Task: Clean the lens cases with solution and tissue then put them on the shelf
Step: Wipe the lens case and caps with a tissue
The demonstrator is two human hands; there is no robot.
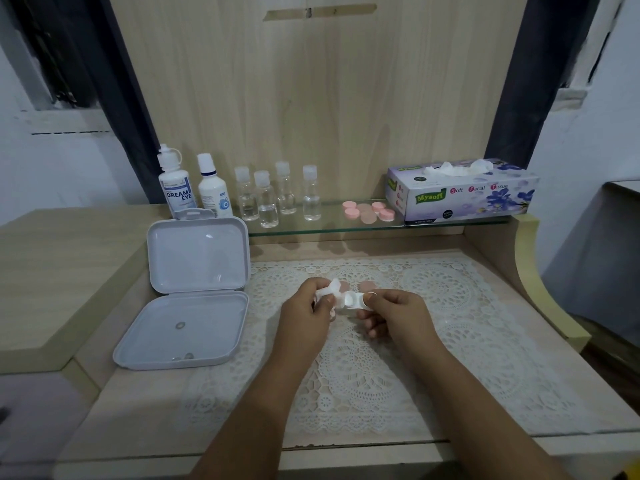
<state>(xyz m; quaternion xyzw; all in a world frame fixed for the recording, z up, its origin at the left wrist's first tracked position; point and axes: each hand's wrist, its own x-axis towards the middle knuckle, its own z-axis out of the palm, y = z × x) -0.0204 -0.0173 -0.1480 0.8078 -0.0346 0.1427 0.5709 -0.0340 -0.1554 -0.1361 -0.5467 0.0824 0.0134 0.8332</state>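
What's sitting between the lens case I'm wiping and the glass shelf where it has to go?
Nothing visible blocks the way. The lens case is held over the lace mat, and the glass shelf behind it is open in front, with bare glass between the small clear bottles and the pink caps.

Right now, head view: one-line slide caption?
Left hand wipes a lens case, held by right hand, with tissue.

A single head-worn wide-angle view is being taken from above the desk (346, 441), facing forward and down. Both hands are being framed close at centre, the shelf (346, 226) farther back, the edges being bent by the lens.
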